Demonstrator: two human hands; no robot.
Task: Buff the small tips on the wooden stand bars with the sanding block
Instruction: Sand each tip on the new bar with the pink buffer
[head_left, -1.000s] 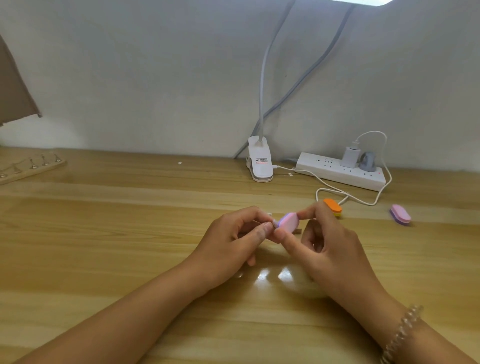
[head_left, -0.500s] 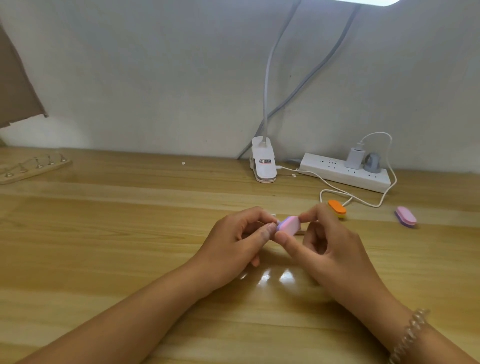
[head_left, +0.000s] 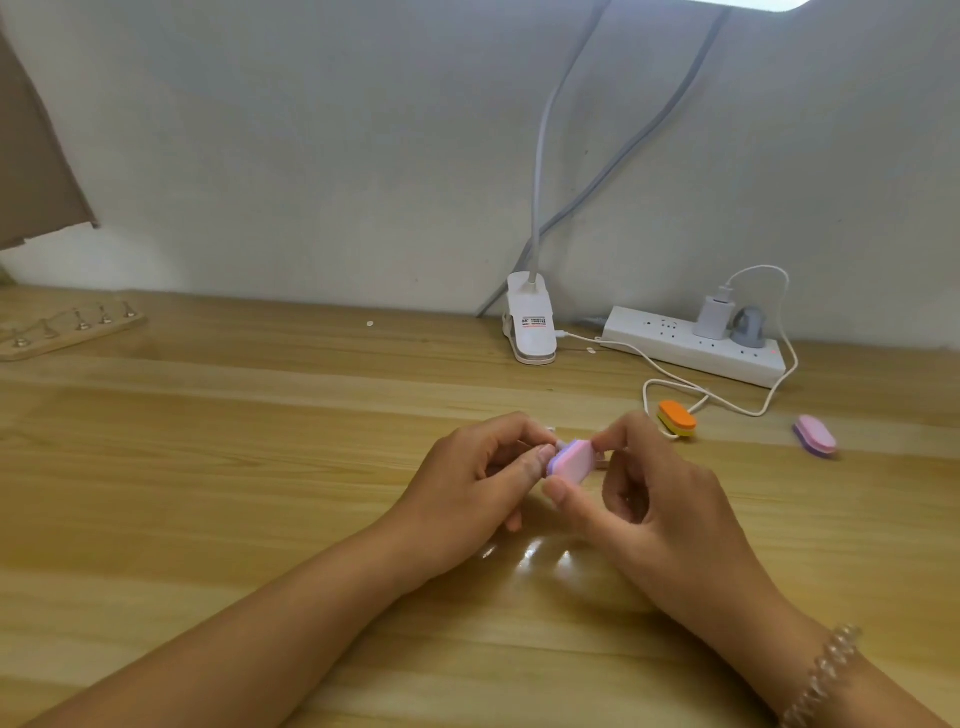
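A pink and purple sanding block (head_left: 571, 460) is pinched between the thumb and forefinger of my right hand (head_left: 654, 499), a little above the table's middle. My left hand (head_left: 478, 478) is closed right beside the block's left end. It pinches a small stand bar that is mostly hidden; only a pale tip (head_left: 550, 430) and a sliver (head_left: 600, 460) behind the block show. The block rests against that piece. Another wooden stand bar (head_left: 67, 332) with several small upright tips lies at the far left of the table.
An orange sanding block (head_left: 677, 417) and a second pink one (head_left: 815, 435) lie to the right. At the back stand a white lamp clip (head_left: 530, 327) and a power strip (head_left: 691, 345) with a white cable (head_left: 675, 384) looping forward. The wooden table (head_left: 208, 467) meets the wall.
Both hands stay together at the same spot. The sanding block has shifted slightly against the piece in my left hand. The view has drifted a little.
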